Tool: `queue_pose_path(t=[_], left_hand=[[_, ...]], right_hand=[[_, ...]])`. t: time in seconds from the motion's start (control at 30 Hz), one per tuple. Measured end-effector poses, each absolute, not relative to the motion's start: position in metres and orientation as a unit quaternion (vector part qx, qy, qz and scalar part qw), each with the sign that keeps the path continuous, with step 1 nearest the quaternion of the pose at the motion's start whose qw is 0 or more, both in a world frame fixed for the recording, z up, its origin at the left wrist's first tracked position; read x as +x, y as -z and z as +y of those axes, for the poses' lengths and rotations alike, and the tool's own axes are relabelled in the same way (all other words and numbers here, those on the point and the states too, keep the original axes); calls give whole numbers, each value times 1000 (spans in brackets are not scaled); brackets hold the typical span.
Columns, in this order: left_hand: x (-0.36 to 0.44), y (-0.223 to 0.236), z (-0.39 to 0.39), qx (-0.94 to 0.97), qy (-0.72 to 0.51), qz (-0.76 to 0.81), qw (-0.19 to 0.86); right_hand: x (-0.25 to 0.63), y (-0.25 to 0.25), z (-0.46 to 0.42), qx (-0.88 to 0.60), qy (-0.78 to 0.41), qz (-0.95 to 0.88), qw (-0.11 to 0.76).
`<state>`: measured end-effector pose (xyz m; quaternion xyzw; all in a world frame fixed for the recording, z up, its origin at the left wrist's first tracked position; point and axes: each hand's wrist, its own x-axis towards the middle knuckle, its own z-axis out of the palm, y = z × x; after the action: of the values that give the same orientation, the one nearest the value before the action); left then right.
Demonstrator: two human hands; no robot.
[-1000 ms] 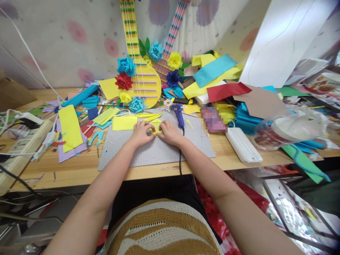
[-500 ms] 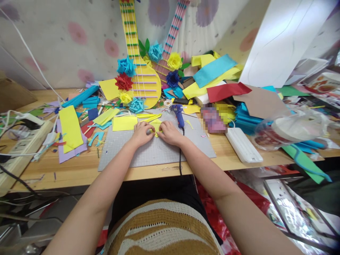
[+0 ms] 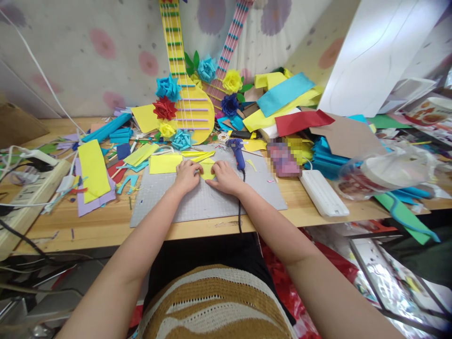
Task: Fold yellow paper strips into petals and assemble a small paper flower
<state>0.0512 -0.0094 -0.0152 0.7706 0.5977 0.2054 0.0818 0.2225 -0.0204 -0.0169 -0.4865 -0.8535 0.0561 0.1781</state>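
left hand (image 3: 187, 176) has edged away from right hand (image 3: 225, 177)
both curled at yellow paper (image 3: 207, 170), pinch unclear; hot-glue gun (image 3: 238, 153) at its two o'clock

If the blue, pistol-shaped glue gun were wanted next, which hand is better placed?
Probably the right hand: the blue, pistol-shaped glue gun lies close beside it. The left hand is farther off, across the small yellow paper piece.

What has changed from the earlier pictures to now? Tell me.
The left hand has shifted slightly leftward, widening the gap between the hands, so more of the small yellow paper shows. The right hand and blue glue gun stayed about where they were.
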Motion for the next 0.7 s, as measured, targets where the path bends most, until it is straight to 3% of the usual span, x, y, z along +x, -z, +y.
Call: queue_pose_path(t=[0.17, 0.4, 0.7], left_hand=[[47, 11, -11, 774, -257, 578, 38], [54, 8, -16, 853, -219, 464, 93], [55, 14, -15, 838, -203, 496, 100]], right_hand=[[223, 16, -21, -490, -53, -853, 174], [223, 16, -20, -482, -71, -852, 192], [236, 21, -4, -492, -201, -812, 242]])
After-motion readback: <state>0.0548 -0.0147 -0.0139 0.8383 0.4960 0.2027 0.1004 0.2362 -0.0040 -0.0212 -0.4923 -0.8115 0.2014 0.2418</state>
